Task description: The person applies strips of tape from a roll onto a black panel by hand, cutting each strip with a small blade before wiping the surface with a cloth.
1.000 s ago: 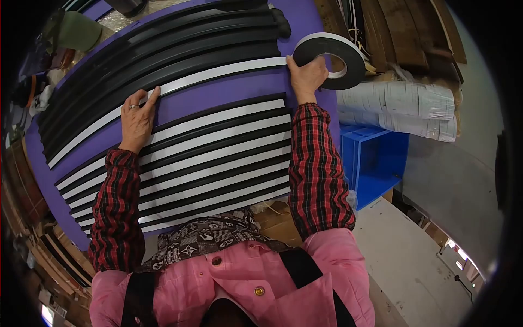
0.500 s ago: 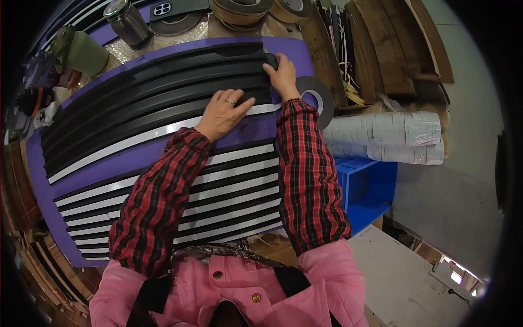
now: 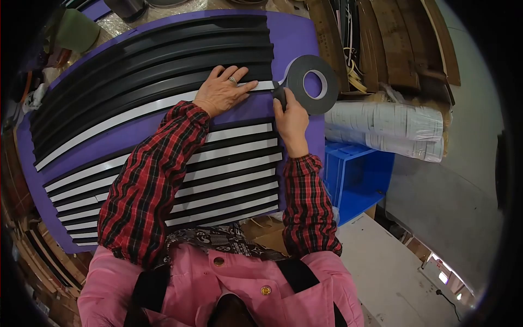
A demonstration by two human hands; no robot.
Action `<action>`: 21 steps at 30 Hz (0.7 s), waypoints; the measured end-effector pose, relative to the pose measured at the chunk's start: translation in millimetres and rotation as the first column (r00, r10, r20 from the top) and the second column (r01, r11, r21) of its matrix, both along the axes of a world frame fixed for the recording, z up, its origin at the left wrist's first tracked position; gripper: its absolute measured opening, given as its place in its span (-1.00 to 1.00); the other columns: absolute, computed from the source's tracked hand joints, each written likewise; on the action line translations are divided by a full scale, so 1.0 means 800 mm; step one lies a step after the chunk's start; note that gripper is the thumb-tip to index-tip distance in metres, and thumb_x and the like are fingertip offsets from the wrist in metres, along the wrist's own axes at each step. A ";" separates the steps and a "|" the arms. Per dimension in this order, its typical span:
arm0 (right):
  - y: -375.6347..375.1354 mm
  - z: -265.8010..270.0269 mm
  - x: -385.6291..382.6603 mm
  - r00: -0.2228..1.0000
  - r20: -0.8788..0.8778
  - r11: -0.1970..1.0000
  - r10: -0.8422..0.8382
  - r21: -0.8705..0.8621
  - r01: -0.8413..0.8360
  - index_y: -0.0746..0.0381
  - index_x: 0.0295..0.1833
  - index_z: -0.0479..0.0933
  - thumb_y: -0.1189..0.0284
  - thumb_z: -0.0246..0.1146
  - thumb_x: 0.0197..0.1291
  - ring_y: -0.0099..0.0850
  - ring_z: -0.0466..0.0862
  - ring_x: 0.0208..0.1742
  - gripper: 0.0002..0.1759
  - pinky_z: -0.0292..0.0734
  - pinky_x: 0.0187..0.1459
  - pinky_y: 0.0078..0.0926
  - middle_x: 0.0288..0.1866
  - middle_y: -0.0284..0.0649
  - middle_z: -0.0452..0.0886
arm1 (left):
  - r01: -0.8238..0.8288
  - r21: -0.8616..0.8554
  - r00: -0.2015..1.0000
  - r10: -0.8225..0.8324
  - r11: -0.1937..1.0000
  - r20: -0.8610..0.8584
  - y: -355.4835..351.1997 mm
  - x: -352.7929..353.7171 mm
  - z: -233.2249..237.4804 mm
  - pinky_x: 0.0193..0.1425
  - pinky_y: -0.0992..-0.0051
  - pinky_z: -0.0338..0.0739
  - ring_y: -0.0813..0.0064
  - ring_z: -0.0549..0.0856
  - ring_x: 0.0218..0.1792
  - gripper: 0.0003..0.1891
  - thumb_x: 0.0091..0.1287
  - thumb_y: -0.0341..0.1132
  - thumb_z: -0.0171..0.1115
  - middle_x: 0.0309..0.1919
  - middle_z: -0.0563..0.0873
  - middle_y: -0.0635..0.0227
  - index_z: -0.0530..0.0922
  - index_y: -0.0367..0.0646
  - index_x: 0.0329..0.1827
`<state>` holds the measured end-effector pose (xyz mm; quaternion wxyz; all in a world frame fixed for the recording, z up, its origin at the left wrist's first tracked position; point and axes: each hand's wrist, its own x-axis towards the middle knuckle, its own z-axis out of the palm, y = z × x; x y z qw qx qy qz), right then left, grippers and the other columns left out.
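Observation:
Black ridged strips lie side by side on a purple board. White tape runs along the lowest strip of that group. My left hand rests on this tape near its right end, fingers spread. My right hand is closed round a small dark tool at the tape's right end. Just right of it a grey tape roll lies flat, its tape reaching toward the strip's end. Nearer my body, several black strips with white tape lie in rows.
At the right are a blue crate and plastic-wrapped white rolls. Brown cardboard stands behind them. A green container and a metal cup stand at the back left.
My right hand has moved down from the upper strips to the tape's end with the dark tool. The tape roll now shows whole. The view has shifted, and my left hand remains on the strip.

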<state>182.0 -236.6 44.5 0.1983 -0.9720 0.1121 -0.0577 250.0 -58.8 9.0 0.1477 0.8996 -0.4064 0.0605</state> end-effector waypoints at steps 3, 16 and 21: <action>0.010 -0.014 -0.001 0.998 0.041 0.995 -0.042 -0.088 0.045 0.11 -0.02 0.43 0.29 0.16 0.01 -0.06 0.56 -0.38 -0.63 0.44 -0.37 -0.21 -0.42 -0.03 0.55 | 0.000 0.033 1.000 0.000 0.999 0.004 0.000 0.000 -0.001 0.18 0.40 0.11 0.45 0.29 0.09 -0.68 0.26 -0.08 -0.06 0.06 0.33 0.40 0.34 0.25 0.09; -0.005 0.030 0.117 0.992 0.116 0.980 0.048 -0.197 -0.024 0.19 0.18 0.21 0.30 0.13 0.05 -0.07 0.53 -0.23 -0.45 0.44 -0.27 -0.22 -0.16 0.00 0.47 | -0.002 -0.016 1.000 0.002 1.000 0.018 0.000 -0.002 0.000 0.13 0.39 0.15 0.43 0.34 0.04 -0.69 0.21 -0.13 0.02 0.02 0.36 0.39 0.38 0.24 0.04; -0.017 -0.023 0.174 0.979 0.188 0.993 0.080 -0.097 -0.062 0.37 0.16 0.15 0.31 0.17 0.02 0.00 0.37 0.02 -0.37 0.31 0.00 -0.17 0.01 0.09 0.36 | 0.019 -0.030 0.999 -0.017 0.999 0.050 0.001 0.002 -0.004 0.12 0.35 0.15 0.42 0.34 0.04 -0.67 0.20 -0.15 0.02 0.01 0.37 0.35 0.36 0.26 0.06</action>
